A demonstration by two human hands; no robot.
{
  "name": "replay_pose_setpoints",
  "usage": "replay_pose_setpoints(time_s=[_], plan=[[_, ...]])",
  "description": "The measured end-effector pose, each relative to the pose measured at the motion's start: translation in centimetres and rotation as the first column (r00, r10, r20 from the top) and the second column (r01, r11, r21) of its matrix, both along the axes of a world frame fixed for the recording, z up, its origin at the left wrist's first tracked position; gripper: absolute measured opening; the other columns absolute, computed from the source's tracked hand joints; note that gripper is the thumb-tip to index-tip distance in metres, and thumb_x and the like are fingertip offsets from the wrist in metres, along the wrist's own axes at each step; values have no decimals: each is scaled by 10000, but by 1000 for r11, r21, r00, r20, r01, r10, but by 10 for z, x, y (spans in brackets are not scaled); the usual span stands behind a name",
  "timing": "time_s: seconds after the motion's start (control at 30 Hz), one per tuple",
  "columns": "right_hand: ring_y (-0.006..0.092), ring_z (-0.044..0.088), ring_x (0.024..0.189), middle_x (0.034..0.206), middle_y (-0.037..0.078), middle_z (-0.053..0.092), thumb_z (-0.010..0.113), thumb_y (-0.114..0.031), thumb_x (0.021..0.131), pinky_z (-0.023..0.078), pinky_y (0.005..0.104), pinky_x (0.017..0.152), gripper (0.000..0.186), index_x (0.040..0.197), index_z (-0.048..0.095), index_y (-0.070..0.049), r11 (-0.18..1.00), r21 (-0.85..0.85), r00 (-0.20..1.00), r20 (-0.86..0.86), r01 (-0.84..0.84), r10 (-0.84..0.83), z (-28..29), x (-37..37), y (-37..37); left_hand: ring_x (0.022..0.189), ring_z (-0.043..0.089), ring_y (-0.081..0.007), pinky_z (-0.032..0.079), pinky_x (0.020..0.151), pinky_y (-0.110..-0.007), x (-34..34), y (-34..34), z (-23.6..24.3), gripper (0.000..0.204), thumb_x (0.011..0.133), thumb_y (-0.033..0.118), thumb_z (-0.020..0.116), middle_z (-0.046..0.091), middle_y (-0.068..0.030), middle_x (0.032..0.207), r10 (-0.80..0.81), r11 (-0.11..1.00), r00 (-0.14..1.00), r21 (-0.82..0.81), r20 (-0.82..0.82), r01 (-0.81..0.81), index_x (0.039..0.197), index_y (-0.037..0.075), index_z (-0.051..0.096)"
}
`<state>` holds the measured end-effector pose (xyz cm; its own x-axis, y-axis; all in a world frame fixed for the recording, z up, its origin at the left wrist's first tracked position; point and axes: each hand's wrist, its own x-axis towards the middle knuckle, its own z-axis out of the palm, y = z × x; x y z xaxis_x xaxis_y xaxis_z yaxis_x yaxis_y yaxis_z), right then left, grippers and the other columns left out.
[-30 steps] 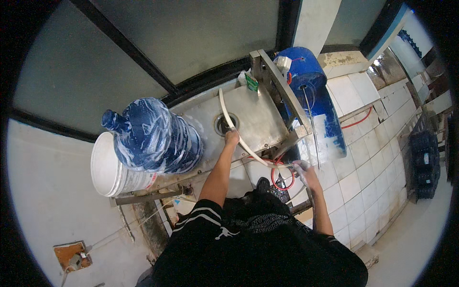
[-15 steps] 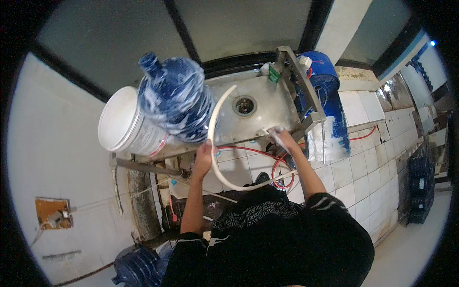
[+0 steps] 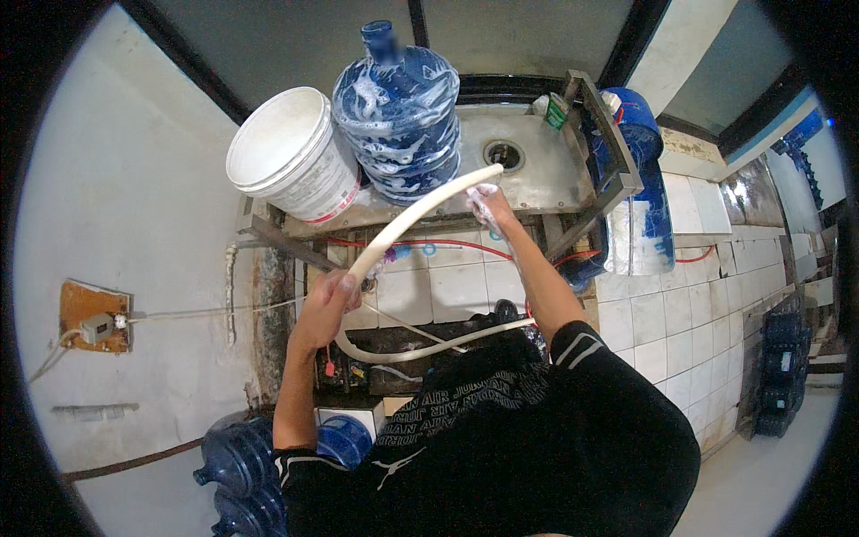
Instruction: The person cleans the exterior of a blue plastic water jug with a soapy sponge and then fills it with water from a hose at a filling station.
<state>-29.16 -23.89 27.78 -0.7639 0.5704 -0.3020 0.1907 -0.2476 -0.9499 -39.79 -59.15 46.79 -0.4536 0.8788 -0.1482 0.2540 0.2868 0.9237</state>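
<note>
My left hand (image 3: 327,306) is closed around a cream-coloured hose (image 3: 386,234). The hose's free end rises over the front of a steel sink counter, just short of the round drain (image 3: 504,157); its other part loops down past my body. My right hand (image 3: 492,209) is covered in white foam, its fingers curled at the counter's front edge, just below the hose's end. Whether something is in those fingers cannot be made out. A big blue water jug (image 3: 398,121), streaked with suds, stands upright on the counter (image 3: 546,183), left of the drain.
An open white bucket (image 3: 335,183) sits left of the jug. Green packaging (image 3: 556,112) lies at the back right, beside a metal frame (image 3: 617,148). A blue barrel (image 3: 637,134) is further right. Red tubing (image 3: 447,242) runs beneath the counter. More blue jugs (image 3: 240,465) are at lower left.
My left hand has drawn back toward my body with the hose. The hose's end has swung lower, in front of the drain. My right hand has moved left toward it. The view has shifted.
</note>
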Motion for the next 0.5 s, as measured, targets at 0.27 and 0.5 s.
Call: replay_pose_setpoints(time_s=[0.27,0.5], plan=[[78,320,434,519,-54,379,602,-348,879,242,261,417,374,611,426,-156,977,201,981,-193,67,-27,-12,-23,38,576,402,-220,339,563,-353,37,-22,30,422,929,308,410,410,-92,617,-129,991,972,-62,-198,119,638,5,449],[77,329,447,545,-61,380,561,-330,902,251,231,434,345,625,422,-180,937,-344,997,-65,-62,42,0,-6,51,671,427,-356,330,642,-437,62,-14,54,341,861,251,449,407,-163,633,-272,949,869,36,-414,315,635,-5,464]])
